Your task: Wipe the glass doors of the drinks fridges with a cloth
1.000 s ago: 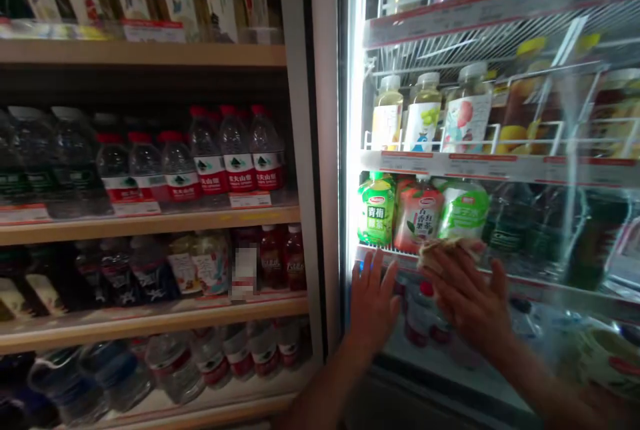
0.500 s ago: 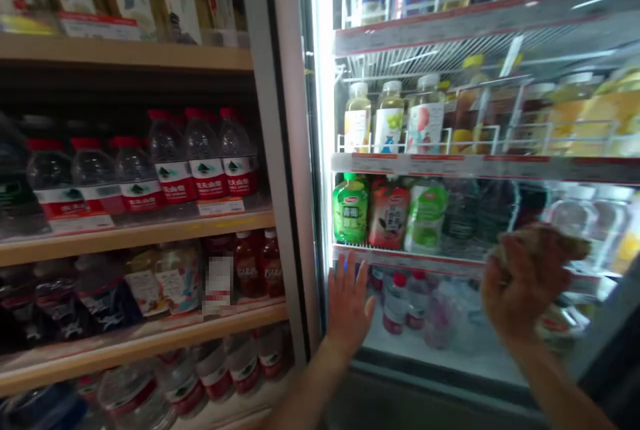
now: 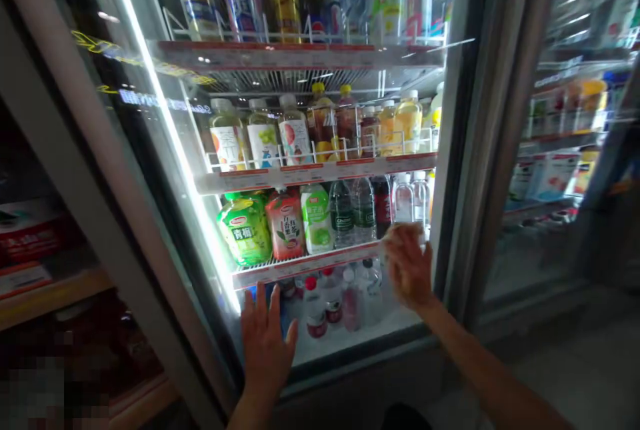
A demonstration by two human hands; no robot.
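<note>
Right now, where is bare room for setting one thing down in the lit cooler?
The white floor shows a bare strip between the red-capped bottles and the dark front sill, framed by the left hand and the right hand with its cloth; glass seems to close it off. On the shelf above, it is crowded: green pouch, red pouch and clear bottles stand close.

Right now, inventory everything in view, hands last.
Cooler: one, grey-framed, centre
Drinks: several, mixed colours, top shelf
Capped bottles: several, mixed colours, second shelf
Green bottle: one, green, third shelf, left
Packs: two, red and green-white, beside it
Dark bottles: several, mostly green, further right
Clear bottles: at least two, colourless, right end
Red-capped bottles: at least two, clear, cooler bottom
Wood-edged shelves: two, tan, left
Second cooler: one, dark, right
Cloth: one, tan, below clear bottles
Left hand: one, bare, cooler's lower left
Right hand: one, bare, at cloth
</note>
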